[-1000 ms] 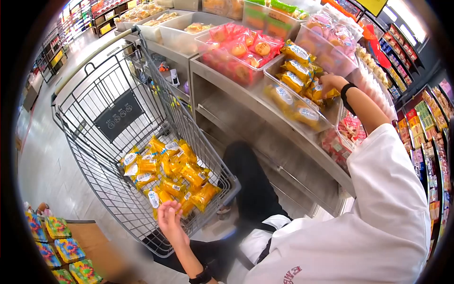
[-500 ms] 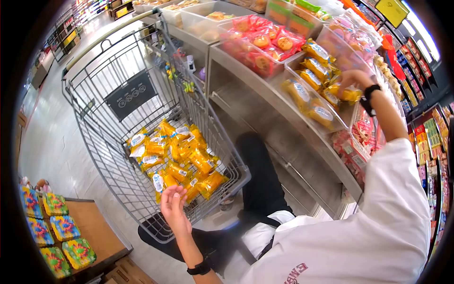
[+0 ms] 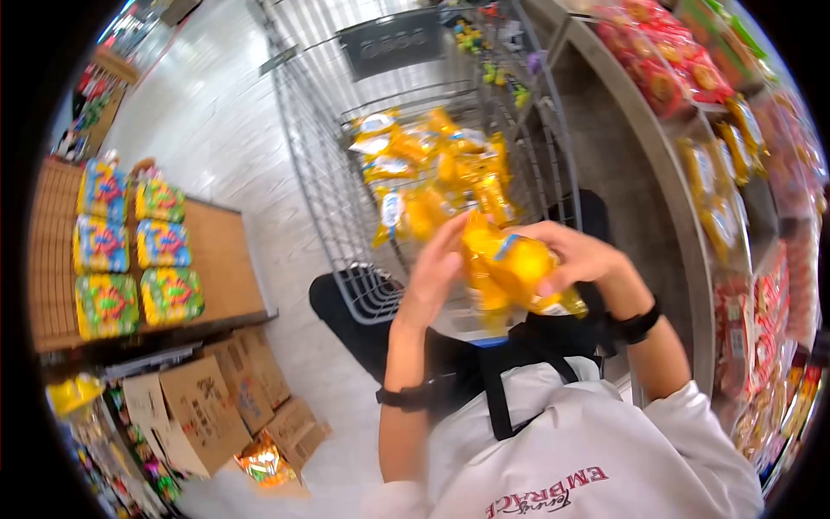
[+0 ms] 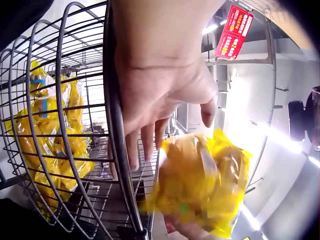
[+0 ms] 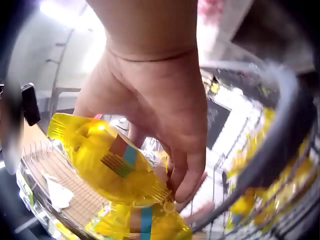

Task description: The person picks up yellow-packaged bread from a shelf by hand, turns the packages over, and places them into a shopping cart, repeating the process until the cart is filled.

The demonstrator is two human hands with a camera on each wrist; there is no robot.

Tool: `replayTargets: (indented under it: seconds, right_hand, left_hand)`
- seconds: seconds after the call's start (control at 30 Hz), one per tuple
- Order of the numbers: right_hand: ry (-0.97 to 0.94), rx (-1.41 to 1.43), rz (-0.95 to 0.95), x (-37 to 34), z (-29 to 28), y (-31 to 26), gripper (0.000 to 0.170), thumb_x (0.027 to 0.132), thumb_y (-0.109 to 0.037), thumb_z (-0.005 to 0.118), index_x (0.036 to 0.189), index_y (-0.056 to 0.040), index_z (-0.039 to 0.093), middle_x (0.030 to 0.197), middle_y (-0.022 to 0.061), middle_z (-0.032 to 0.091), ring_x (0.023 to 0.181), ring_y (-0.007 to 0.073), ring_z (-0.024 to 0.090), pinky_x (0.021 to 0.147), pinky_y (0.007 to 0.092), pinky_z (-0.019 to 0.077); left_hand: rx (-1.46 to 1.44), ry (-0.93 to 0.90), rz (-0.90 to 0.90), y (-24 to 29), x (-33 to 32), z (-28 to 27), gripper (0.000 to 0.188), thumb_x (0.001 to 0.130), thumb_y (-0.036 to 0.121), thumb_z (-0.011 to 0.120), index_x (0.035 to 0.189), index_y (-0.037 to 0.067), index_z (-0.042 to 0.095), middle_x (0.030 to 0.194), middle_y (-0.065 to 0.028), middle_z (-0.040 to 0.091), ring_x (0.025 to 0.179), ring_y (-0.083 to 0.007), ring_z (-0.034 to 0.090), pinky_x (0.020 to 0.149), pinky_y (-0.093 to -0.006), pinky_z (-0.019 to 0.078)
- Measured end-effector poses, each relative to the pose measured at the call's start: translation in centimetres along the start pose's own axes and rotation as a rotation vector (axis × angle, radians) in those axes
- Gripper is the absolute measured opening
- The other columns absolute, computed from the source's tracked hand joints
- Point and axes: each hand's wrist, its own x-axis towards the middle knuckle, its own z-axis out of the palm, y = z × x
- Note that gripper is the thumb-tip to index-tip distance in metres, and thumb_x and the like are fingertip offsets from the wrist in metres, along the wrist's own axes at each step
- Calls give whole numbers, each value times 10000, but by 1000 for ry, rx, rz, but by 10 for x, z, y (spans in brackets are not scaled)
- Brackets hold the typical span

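In the head view, my right hand (image 3: 586,253) grips yellow packets (image 3: 517,265) over the near end of the shopping cart (image 3: 571,164). The right wrist view shows two packets (image 5: 107,160) at the fingers of this hand (image 5: 155,100). My left hand (image 3: 430,275) is beside them, its fingers extended. From the left wrist, that hand (image 4: 162,92) is next to the cart's rim, with the held packets (image 4: 192,175) just past its fingertips; whether it touches them is unclear. A pile of similar yellow packets (image 3: 445,169) lies in the cart.
Right of the cart stands a display shelf (image 3: 683,233) with bins of yellow, red and pink packets. To the left is a wooden stand (image 3: 226,251) with colourful packs, and cardboard boxes (image 3: 203,406) sit on the floor below it.
My right hand has come from the shelf bin to the near end of the cart, bringing yellow packets. My left hand is now beside it. The head view has swung left and down.
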Motion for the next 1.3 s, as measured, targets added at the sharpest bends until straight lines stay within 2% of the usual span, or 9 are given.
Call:
replayTargets:
  seconds: [0.03,0.1,0.2,0.27,0.33,0.47,0.67,0.83,1.3]
  right_hand:
    - [-42,10,-5,15,11,18,683,683,-315,800,1257,-26,569,1245,96,569,1130,223,548,993,326,407]
    - [134,627,-12,29,31,41,718,699,-300,777,1308,-17,524,1275,98,568,1127,204,562,994,312,420]
    - [153,833,-35,31,27,39,735,750,-269,711,1376,-8,429,1292,134,558,1156,233,573,982,342,475]
    - [192,844,-40,29,19,49,674,781,-249,665,1363,-2,430,1267,138,573,1118,246,599,935,366,513]
    - [296,793,-17,33,13,59,695,788,-331,606,1359,27,436,1277,183,568,1106,315,606,939,493,511]
    - [323,983,-104,31,8,73,637,834,-376,582,1315,25,467,1160,179,608,939,280,664,835,416,560]
    - [405,774,-125,32,12,59,548,818,-240,699,1269,3,504,1175,130,627,985,181,662,862,299,541]
    - [387,810,-167,25,6,64,498,823,-205,666,1252,0,520,1174,109,631,1021,186,650,891,297,528]
    - [507,740,-159,29,11,64,506,761,-168,605,1238,-12,541,1177,87,633,1087,188,604,985,321,454]
  left_hand:
    - [10,40,12,2,-3,-4,612,903,352,618,1388,29,433,1391,-147,498,1288,-242,469,1038,-385,404]
    - [-54,135,-5,5,-11,-8,599,902,239,645,1405,35,393,1378,-142,486,1285,-226,451,1035,-360,404]
    - [19,321,69,-2,-6,-2,588,882,110,665,1396,48,385,1349,-129,478,1246,-211,466,1027,-344,413]
    - [11,371,65,-7,-1,-1,590,861,56,678,1378,59,394,1314,-108,480,1193,-204,491,1008,-339,426]
    - [-7,516,32,-4,1,-4,610,854,73,689,1385,85,389,1343,-106,458,1195,-202,488,999,-340,431]
    - [-100,490,226,-1,1,-3,655,898,110,619,1453,136,273,1365,-90,444,1214,-207,476,1027,-369,410]
    - [46,422,245,-5,4,6,710,884,36,596,1491,88,232,1410,-84,417,1259,-195,455,1069,-353,368]
    - [112,437,259,-4,4,10,630,850,-16,653,1418,29,385,1331,-63,503,1195,-161,506,1020,-298,408]
    - [235,415,282,-6,5,8,627,840,-19,677,1400,8,397,1330,-90,516,1195,-175,515,1023,-308,407]
